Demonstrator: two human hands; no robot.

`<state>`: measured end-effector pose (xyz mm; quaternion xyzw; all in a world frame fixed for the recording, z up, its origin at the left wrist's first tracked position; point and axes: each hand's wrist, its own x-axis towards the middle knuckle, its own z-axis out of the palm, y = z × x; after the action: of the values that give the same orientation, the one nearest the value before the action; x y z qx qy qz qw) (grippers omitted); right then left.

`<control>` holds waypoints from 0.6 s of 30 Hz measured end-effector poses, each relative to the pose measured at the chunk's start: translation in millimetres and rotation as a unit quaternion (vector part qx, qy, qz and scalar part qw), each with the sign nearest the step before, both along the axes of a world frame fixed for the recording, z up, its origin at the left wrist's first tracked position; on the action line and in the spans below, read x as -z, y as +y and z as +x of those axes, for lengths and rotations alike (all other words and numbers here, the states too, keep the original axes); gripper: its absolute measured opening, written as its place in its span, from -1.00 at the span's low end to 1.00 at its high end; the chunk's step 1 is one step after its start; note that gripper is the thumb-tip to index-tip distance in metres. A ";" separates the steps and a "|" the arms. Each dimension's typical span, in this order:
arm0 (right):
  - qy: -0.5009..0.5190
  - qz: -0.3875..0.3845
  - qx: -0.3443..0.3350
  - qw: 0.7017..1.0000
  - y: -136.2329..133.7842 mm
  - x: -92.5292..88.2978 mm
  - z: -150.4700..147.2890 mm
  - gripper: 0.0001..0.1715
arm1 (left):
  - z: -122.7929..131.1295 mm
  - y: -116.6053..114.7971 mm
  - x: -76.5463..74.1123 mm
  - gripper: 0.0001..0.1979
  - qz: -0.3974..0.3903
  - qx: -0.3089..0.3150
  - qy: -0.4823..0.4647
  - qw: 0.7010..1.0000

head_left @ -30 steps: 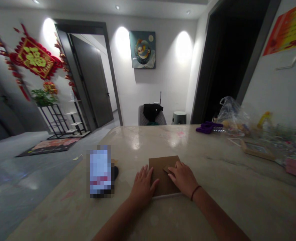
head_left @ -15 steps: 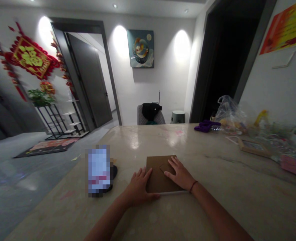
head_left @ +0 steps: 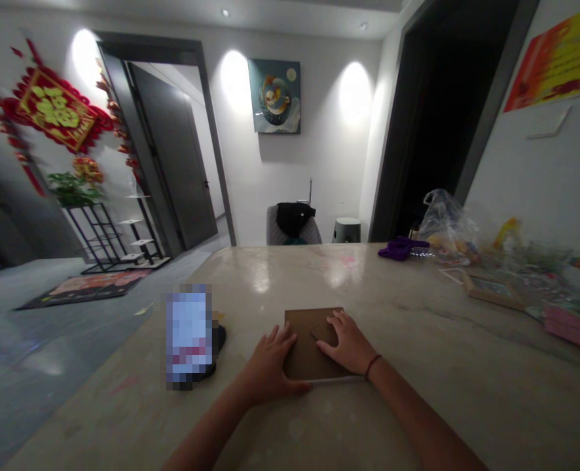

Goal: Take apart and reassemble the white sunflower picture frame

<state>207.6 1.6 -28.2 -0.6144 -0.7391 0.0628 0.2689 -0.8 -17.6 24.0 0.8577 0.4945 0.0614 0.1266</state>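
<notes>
At the near edge of a pale marble-look tabletop [head_left: 393, 418], a square of brown card [head_left: 309, 347] is laid flat, its long side roughly parallel to the table's edge, with a thin white strip [head_left: 336, 380] showing along its near side. The left hand [head_left: 270, 363] is placed against the card's left edge, fingers spread and slightly overlapping the card. The right hand [head_left: 346, 343] is spread on the card's right half, its fingertips resting on a darker angled flap [head_left: 322, 333]. No pinch is seen; neither hand is closed, and the card is held between open palms and fingers. A dark red cord [head_left: 373, 366] is worn on the right wrist.

Just left of the left hand, a pixelated object [head_left: 189, 333] is seen, too blurred to identify, lying over a black rounded item [head_left: 218, 340]. Toward the far right of the table, a purple cloth-like item [head_left: 402, 248], a clear plastic bag [head_left: 450, 226], a wood-framed picture [head_left: 491, 292] and a pink packet [head_left: 569, 330] are grouped. Beyond the far edge, a grey chair [head_left: 294, 234] is draped with a black garment [head_left: 294, 218], and a framed painting [head_left: 273, 96] is hung on the wall.
</notes>
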 end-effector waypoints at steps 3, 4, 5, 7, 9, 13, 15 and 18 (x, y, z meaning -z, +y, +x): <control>0.012 0.009 0.006 1.000 -0.9 1.5 -1.4 -0.30 | -1.1 1.6 0.7 -0.06 0.005 0.020 -0.003 1.000; 0.024 0.011 0.007 1.000 -1.0 1.5 -1.3 -0.31 | -1.4 2.0 1.1 -0.06 0.008 0.025 -0.003 1.000; 0.041 0.014 0.011 0.999 -0.7 1.0 -0.7 -0.35 | -1.5 2.2 1.5 -0.06 0.010 0.027 -0.002 1.000; 0.081 0.033 0.031 0.996 0.8 -0.4 2.7 -0.45 | -1.1 2.4 2.5 -0.05 0.015 0.027 0.001 1.000; 0.118 0.056 0.068 0.989 3.7 -1.8 9.1 -0.55 | -0.5 2.8 3.3 -0.04 0.023 0.024 0.005 0.999; 0.175 0.010 0.109 0.978 11.0 0.4 26.7 -0.66 | -1.6 5.1 3.2 -0.11 0.033 0.000 0.023 0.999; 0.207 -0.036 0.088 0.974 13.9 3.9 34.0 -0.63 | -3.2 6.9 3.2 -0.18 0.041 -0.018 0.029 0.999; 0.228 -0.062 0.033 0.971 17.0 9.2 39.0 -0.63 | -3.6 9.0 6.6 -0.31 0.045 -0.027 0.008 0.999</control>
<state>246.6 18.6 -37.4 -0.6236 -0.6324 0.2378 0.3932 -4.4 -8.5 17.4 0.8493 0.5153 0.0804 0.0819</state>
